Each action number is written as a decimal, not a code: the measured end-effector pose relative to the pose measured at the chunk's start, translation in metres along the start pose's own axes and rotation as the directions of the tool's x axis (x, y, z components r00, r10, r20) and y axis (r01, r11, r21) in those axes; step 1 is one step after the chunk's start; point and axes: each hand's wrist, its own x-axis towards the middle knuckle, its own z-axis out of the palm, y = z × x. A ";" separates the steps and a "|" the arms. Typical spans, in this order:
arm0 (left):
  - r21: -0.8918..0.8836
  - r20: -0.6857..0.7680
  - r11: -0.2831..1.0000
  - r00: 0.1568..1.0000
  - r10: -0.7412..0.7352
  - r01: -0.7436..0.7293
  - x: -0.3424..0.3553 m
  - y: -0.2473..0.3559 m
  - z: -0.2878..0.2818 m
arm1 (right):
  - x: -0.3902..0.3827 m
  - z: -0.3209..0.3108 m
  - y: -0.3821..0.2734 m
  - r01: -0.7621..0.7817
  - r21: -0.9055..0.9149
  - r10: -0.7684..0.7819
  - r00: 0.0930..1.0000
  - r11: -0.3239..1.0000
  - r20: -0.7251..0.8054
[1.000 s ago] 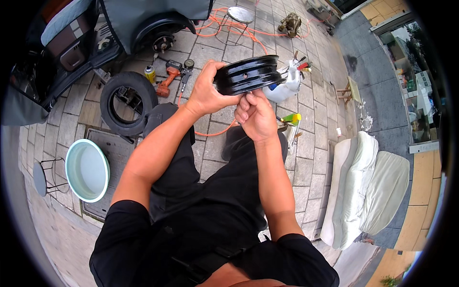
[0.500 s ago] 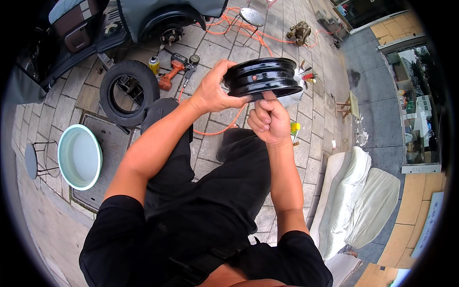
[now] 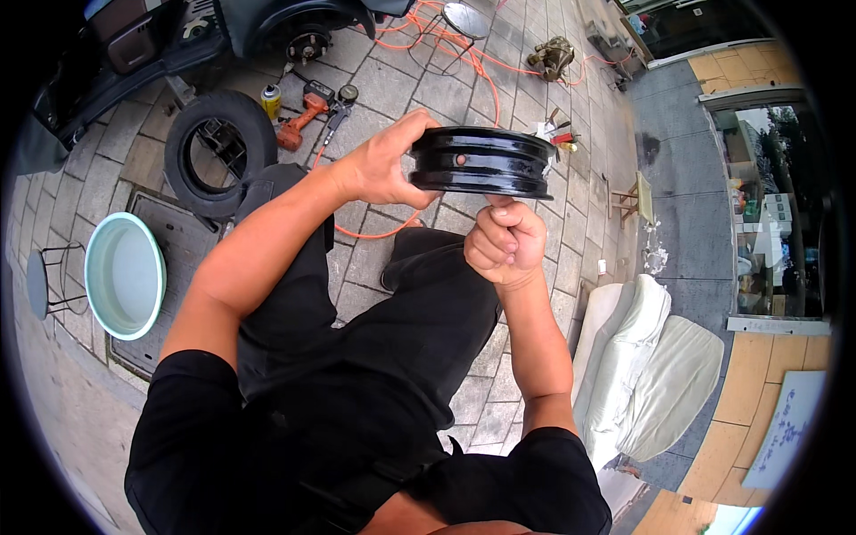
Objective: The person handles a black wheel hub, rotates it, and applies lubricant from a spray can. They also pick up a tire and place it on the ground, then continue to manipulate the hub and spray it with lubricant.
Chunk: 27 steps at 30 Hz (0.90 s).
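Note:
A glossy black wheel rim [image 3: 481,162] is held up in front of me, seen edge-on, with a small round hole in its side. My left hand [image 3: 392,165] grips its left end, thumb below and fingers over the top. Under the rim is my right hand [image 3: 506,239], most fingers curled into a fist and the index finger pointing up to the rim's lower edge. The rim hides that fingertip. I see nothing inside the curled fingers.
On the paving to the left lie a tyre [image 3: 183,178], a spray can [image 3: 270,102], an orange cordless power tool [image 3: 301,120] and an air gauge [image 3: 343,102]. A pale green basin [image 3: 125,276] stands farther left. An orange hose [image 3: 486,71] runs behind the rim; cushions [image 3: 624,357] lie right.
The rim has tilted to nearly level, and its side hole has shifted slightly left. My right index finger shows less below it. The whole view has shifted a little.

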 end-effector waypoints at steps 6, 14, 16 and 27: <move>-0.074 -0.008 0.997 1.000 -0.022 0.021 -0.004 0.000 0.010 | 0.003 0.012 0.038 0.133 -0.297 -0.180 0.974 0.946 -0.136; -0.291 0.065 0.923 0.968 -0.244 0.252 -0.006 0.000 0.020 | 0.025 -0.026 0.065 0.111 -0.880 -0.518 0.839 0.462 -0.167; -0.254 0.055 0.947 0.981 -0.187 0.195 -0.006 -0.004 0.018 | 0.019 -0.015 0.067 0.052 -0.832 -0.477 0.839 0.552 -0.264; 0.069 0.001 0.976 0.978 0.208 -0.207 -0.004 -0.007 0.008 | -0.012 -0.005 0.036 0.077 -0.027 -0.077 0.997 0.997 0.015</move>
